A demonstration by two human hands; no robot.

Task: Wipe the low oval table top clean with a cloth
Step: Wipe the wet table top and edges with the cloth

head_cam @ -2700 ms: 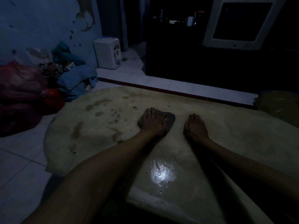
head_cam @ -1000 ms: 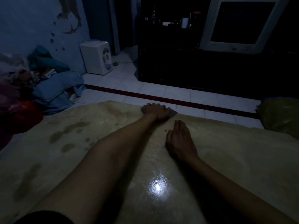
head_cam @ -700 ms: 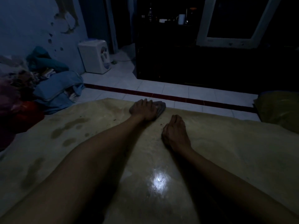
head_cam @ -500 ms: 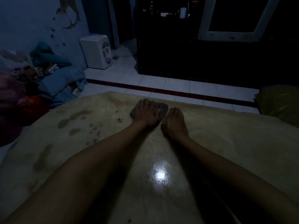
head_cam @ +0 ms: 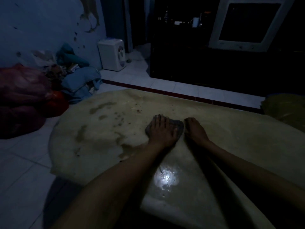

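L hand flat w/ fingers spread, pressing grey cloth on surface; cloth now nearer the middle, pulled back from far edge vs 1 s ago. R hand flat, grip relaxed, just beside cloth. Dark smears left.

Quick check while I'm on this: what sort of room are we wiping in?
Probably a dim room in a home. A low oval table stands on a white tiled floor, a heap of clothes lies against the wall, and a small white water dispenser stands beside a dark doorway.
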